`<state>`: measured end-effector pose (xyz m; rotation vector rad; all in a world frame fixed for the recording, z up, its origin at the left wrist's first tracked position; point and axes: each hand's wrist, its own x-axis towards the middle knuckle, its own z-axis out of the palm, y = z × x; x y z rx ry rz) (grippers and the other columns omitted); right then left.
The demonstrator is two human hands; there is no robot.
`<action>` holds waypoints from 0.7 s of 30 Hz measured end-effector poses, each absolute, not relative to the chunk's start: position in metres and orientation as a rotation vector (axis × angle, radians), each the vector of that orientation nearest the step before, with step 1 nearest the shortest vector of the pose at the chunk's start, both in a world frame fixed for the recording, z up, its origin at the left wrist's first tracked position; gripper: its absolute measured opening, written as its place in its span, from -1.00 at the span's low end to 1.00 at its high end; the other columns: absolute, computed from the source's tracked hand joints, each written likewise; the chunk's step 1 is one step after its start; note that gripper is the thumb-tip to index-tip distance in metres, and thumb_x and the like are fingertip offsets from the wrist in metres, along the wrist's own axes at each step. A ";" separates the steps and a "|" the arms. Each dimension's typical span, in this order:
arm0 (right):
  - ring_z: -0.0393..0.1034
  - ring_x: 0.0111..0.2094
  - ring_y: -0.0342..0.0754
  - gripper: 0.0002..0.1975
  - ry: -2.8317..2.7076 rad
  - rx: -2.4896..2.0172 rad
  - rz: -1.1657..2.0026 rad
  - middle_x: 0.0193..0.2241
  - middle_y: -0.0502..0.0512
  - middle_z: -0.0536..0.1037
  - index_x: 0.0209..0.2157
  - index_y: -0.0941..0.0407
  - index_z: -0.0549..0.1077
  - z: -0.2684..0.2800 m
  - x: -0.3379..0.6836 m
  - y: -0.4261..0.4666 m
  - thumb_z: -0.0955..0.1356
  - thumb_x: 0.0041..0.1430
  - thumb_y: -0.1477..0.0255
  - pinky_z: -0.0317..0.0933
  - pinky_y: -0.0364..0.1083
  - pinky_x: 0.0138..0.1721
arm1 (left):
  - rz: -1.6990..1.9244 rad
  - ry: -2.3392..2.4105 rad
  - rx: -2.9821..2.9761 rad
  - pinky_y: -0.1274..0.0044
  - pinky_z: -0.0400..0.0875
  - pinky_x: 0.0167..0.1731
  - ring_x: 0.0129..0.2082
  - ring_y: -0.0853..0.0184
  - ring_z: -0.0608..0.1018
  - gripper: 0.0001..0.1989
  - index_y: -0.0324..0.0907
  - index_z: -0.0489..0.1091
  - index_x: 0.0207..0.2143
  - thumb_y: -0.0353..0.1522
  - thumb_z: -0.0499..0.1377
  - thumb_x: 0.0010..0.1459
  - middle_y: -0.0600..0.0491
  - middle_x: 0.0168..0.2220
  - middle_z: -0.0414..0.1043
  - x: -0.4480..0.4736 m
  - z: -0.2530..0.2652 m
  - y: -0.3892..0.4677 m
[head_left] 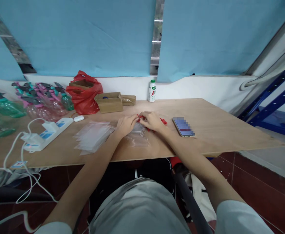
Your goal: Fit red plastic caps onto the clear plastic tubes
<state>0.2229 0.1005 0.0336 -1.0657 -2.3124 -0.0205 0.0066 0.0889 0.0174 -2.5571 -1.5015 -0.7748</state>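
My left hand (127, 124) and my right hand (152, 120) meet over the middle of the table, fingers pinched together. Between their fingertips shows a small red piece (139, 119), too small to make out its kind. Below the hands lies a row of thin clear tubes (138, 139), side by side and partly covered by the fingers. More small red pieces (163, 121) lie just beyond my right hand. To the left of my left wrist is a fanned stack of clear plastic bags (92, 136).
A phone (183, 126) lies to the right. At the back stand a white bottle (152, 91), an open cardboard box (110, 103) and a red plastic bag (85, 97). Several spray bottles (45, 104) and a corded power strip (52, 133) occupy the left, with an earbud case (79, 118) nearby.
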 end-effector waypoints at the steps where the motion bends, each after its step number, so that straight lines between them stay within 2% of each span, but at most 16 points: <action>1: 0.44 -0.29 -0.01 -0.79 -2.310 -1.068 -0.022 -0.27 0.12 0.65 -0.09 0.14 0.60 0.034 0.222 0.100 0.35 0.40 0.37 0.14 -0.10 -0.22 | -0.766 -1.492 -2.561 0.39 0.38 -0.13 -0.05 0.10 0.66 -0.58 0.00 0.54 0.14 -0.13 -0.06 0.57 -0.04 -0.02 0.69 0.007 0.018 0.089; 7: 0.40 -0.33 -0.01 -0.80 -2.271 -1.091 -0.114 -0.31 0.16 0.63 -0.23 0.14 0.60 0.034 0.219 0.098 0.31 0.34 0.44 0.10 -0.08 -0.25 | -0.774 -1.452 -2.570 0.40 0.38 -0.15 -0.05 0.11 0.66 -0.57 0.00 0.58 0.10 -0.14 -0.07 0.57 -0.05 -0.02 0.69 0.009 0.021 0.090; 16: 0.41 -0.31 0.01 -0.82 -2.253 -0.933 -0.098 -0.35 0.15 0.58 -0.30 0.14 0.53 0.026 0.221 0.108 0.28 0.28 0.51 0.15 -0.07 -0.21 | -0.741 -1.434 -2.576 0.39 0.36 -0.20 -0.12 0.12 0.67 -0.52 0.01 0.57 0.11 -0.11 -0.11 0.57 -0.05 -0.07 0.69 0.009 0.023 0.089; 21: 0.42 -0.30 0.01 -0.83 -2.240 -0.870 -0.046 -0.34 0.15 0.58 -0.26 0.13 0.53 0.025 0.225 0.111 0.28 0.28 0.51 0.19 -0.06 -0.19 | -0.764 -1.433 -2.580 0.39 0.37 -0.17 -0.09 0.11 0.67 -0.52 0.01 0.57 0.13 -0.09 -0.10 0.57 -0.06 -0.05 0.69 0.006 0.022 0.089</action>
